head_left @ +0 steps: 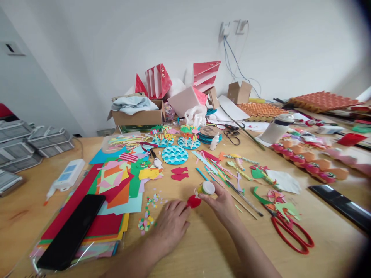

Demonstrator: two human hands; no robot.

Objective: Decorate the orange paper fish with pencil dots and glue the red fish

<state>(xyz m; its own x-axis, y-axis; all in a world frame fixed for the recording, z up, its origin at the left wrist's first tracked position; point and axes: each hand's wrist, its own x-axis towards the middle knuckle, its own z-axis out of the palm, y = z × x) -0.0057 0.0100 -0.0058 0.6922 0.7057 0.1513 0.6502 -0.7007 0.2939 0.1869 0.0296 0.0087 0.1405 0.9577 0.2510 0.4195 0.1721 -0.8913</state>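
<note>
My left hand lies palm down on the table, its fingertips at the edge of a small red paper piece. In my right hand is a small round container with a white lid, tilted beside the red piece. Behind them lie red paper fish shapes and a blue wavy-patterned disc. Small coloured paper dots are scattered left of my left hand. Thin coloured strips spread out behind my right hand.
A black phone rests on coloured paper at the left. Red-handled scissors lie at the right. A glue gun is at the far left. Farther back are a cardboard box, a white glue bottle and egg-tray pieces.
</note>
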